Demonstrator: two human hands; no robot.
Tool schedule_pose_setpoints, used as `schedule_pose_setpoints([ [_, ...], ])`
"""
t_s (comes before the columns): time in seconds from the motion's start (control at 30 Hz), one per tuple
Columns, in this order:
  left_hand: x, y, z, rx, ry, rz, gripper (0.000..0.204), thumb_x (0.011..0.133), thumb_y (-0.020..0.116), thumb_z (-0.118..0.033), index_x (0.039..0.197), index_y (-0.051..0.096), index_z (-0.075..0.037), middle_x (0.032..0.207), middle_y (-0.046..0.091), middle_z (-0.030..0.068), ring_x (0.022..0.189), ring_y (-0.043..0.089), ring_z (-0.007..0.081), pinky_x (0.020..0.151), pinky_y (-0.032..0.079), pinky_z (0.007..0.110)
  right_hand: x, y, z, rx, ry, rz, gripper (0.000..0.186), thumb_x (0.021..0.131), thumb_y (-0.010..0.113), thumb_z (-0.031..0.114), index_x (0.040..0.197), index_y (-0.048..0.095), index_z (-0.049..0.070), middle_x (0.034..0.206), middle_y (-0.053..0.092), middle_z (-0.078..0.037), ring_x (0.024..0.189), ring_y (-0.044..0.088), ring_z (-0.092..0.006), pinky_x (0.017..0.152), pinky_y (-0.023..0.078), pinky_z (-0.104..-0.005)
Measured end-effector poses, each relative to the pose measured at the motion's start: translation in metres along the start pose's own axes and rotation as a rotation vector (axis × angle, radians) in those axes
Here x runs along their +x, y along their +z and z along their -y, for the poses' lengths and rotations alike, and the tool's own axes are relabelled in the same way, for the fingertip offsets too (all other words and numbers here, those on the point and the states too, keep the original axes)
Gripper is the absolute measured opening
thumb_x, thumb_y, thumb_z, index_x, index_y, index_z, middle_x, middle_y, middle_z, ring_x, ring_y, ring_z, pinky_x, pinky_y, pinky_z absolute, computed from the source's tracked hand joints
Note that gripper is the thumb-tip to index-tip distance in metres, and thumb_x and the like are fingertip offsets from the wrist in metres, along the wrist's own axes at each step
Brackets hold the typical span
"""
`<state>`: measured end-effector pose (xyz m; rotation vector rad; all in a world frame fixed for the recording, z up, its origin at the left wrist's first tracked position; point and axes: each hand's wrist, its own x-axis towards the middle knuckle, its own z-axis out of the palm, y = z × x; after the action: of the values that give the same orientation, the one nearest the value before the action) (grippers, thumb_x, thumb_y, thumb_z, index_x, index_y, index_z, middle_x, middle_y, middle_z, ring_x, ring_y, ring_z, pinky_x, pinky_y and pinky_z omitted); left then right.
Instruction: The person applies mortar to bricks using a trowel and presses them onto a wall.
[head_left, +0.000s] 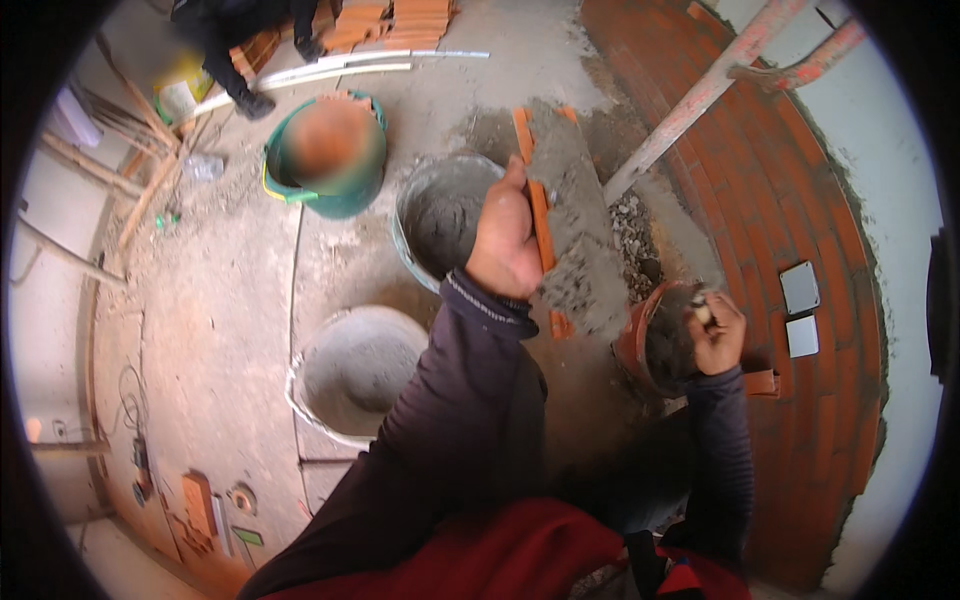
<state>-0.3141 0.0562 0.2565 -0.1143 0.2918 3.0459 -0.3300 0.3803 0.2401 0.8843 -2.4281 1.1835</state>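
Observation:
My left hand [503, 243] grips a narrow orange brick strip [541, 225], seen edge-on, with the thumb pointing away from me. Beneath and beyond it lies a bed of wet grey mortar [580, 200], with other brick pieces along its edge. My right hand [722, 338] is closed around a pale-handled tool [704, 312] over a reddish bucket [632, 340] that holds dark grey mortar. The tool's working end is hidden. Just left of my left hand stands a grey-rimmed bucket of mortar [440, 212].
A whitish tub [350, 365] and a green bucket of brick pieces [350, 198] stand to the left. At right, a brick-faced wall [790, 220] runs behind a slanting red-and-white pole [690, 105]. Another person's legs [228, 70], white strips [340, 66] and stacked bricks [420, 22] are at the back.

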Motion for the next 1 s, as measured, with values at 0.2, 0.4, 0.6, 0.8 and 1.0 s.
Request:
schedule_pose_setpoints([
  [0.2,0.000,0.008,0.002,0.048,0.312,-0.244,0.051,0.106,0.028,-0.045,0.129,0.051,-0.006,0.120,0.061,0.0113,0.106,0.060,0.0276,0.093,0.050,0.043,0.029,-0.075,0.097,-0.203,0.026,0.262,0.015,0.085,0.068,0.008,0.092,0.063,-0.004,0.068,0.056,-0.008,0.059,0.053,-0.0167,0.057,0.043,-0.0316],
  [0.4,0.009,0.013,0.004,0.033,0.595,-0.345,0.053,0.103,0.038,-0.050,0.125,0.052,-0.004,0.111,0.060,0.0082,0.094,0.061,0.0221,0.083,0.053,0.039,0.060,-0.093,0.160,-0.393,0.060,0.548,0.018,0.090,0.064,0.016,0.094,0.061,-0.002,0.070,0.058,-0.017,0.058,0.058,-0.0340,0.056,0.044,-0.0390],
  [0.6,0.013,0.004,-0.001,0.017,0.586,-0.298,0.052,0.103,0.039,-0.050,0.123,0.052,-0.003,0.106,0.059,0.0075,0.090,0.059,0.0198,0.081,0.052,0.037,0.091,-0.085,0.177,-0.580,-0.015,0.670,0.018,0.091,0.062,0.017,0.087,0.060,-0.001,0.065,0.055,-0.018,0.060,0.057,-0.0394,0.054,0.043,-0.0410],
  [0.8,0.008,0.009,-0.004,0.093,0.346,-0.366,0.050,0.104,0.041,-0.047,0.122,0.055,-0.003,0.105,0.059,0.0067,0.090,0.056,0.0183,0.082,0.050,0.035,0.117,-0.087,0.164,-0.735,-0.226,0.574,0.023,0.090,0.062,0.022,0.081,0.059,0.001,0.062,0.052,-0.015,0.057,0.056,-0.0367,0.053,0.042,-0.0406],
  [1.0,0.006,0.007,-0.002,0.082,0.228,-0.282,0.048,0.104,0.040,-0.045,0.125,0.055,-0.004,0.110,0.060,0.0067,0.095,0.058,0.0179,0.085,0.050,0.034,0.121,-0.082,0.148,-0.867,-0.441,0.607,0.037,0.090,0.061,0.037,0.071,0.058,0.005,0.061,0.052,-0.013,0.056,0.054,-0.0345,0.051,0.041,-0.0429],
])
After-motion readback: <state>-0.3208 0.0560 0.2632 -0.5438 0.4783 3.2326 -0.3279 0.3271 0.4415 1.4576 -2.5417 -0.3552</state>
